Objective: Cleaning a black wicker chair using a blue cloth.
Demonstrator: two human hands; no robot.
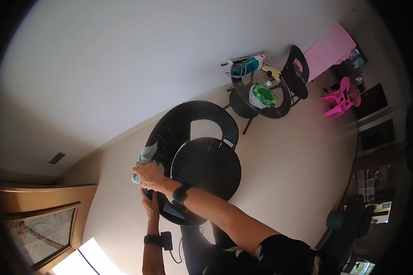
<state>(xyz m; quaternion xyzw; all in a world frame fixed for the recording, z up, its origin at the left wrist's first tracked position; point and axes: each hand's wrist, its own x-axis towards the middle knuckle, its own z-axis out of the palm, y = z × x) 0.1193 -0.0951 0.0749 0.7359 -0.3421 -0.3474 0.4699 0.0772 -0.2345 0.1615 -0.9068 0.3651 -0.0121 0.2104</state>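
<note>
A black woven-look chair point(205, 165) with a curved, perforated backrest and round seat stands in front of me. My right hand point(147, 175) is closed on a pale blue-grey cloth point(147, 155) and presses it on the top edge of the backrest, at the chair's left side. Part of the cloth hangs over the inner face of the backrest. Just below, my left hand point(150, 206) grips the rim of the same chair. Its fingertips are partly hidden behind the rim and my right hand. Both wrists wear black bands.
Beyond the chair, a round glass table point(280, 111) carries a teal handheld appliance point(247, 67) and a green-and-white bag point(264, 96). Another black chair point(294, 75) stands beside it. Farther right is a pink plastic chair point(339, 98). A wooden door point(85, 197) is at the left.
</note>
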